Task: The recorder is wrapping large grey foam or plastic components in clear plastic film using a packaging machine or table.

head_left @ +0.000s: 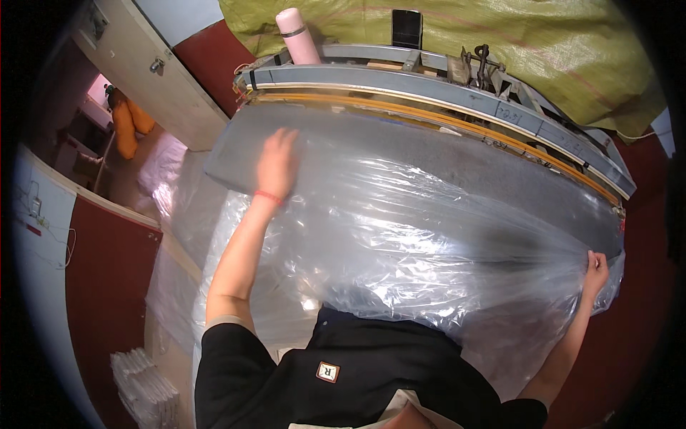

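A large clear plastic sheet (400, 222) lies creased and shiny over a long grey work surface (443, 154) in front of me. My left hand (277, 163), a red band at its wrist, is over the left part of the sheet. Its fingers look stretched out, though motion blurs them, and I cannot tell whether they touch the plastic. At the right end, my right hand (596, 272) is closed, pinching the sheet's edge. Folds run from that grip toward the middle, and the near edge of the plastic hangs against my body.
Along the far side runs a metal frame (429, 80) with orange strips (429, 118). Behind it stand a pink bottle (299, 39) and a black phone (406, 28) before a green-yellow tarp (514, 36). Stacked plastic bundles (145, 390) lie low left, near a door (153, 68).
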Available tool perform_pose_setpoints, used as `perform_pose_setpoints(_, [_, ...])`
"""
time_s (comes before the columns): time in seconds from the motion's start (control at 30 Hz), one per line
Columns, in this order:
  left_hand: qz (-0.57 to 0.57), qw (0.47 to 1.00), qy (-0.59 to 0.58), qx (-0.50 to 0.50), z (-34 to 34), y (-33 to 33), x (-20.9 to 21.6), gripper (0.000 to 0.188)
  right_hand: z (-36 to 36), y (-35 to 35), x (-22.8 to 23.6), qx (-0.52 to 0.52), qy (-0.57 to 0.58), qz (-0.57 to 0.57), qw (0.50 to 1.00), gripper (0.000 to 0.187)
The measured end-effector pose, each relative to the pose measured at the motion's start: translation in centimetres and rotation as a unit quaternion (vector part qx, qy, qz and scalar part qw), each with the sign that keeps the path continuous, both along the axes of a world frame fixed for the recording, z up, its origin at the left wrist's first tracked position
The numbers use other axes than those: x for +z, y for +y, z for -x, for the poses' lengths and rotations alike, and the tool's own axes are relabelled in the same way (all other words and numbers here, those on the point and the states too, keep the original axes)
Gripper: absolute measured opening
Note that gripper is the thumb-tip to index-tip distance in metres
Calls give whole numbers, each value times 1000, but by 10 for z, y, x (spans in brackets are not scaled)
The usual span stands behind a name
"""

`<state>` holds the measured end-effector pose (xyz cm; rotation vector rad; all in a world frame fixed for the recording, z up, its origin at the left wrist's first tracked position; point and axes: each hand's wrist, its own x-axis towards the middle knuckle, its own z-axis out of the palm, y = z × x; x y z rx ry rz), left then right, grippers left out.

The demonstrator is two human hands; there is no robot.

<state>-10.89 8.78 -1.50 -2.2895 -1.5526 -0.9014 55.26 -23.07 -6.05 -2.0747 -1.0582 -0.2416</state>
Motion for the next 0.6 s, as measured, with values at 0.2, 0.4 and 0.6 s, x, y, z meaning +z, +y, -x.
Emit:
perform_pose_setpoints(0.2, [19, 990, 116, -80, 12, 32, -11, 17, -4, 1, -3, 6, 18, -9, 1000, 23])
perform_pose_setpoints(0.4, [100, 978, -43, 175, -12, 52, -20, 18, -18, 3, -9, 7, 17, -29, 999, 23])
perform_pose_setpoints(0.6, [10, 990, -7, 138, -16, 47, -35, 16, -32, 13, -8, -45, 28, -29, 998, 22])
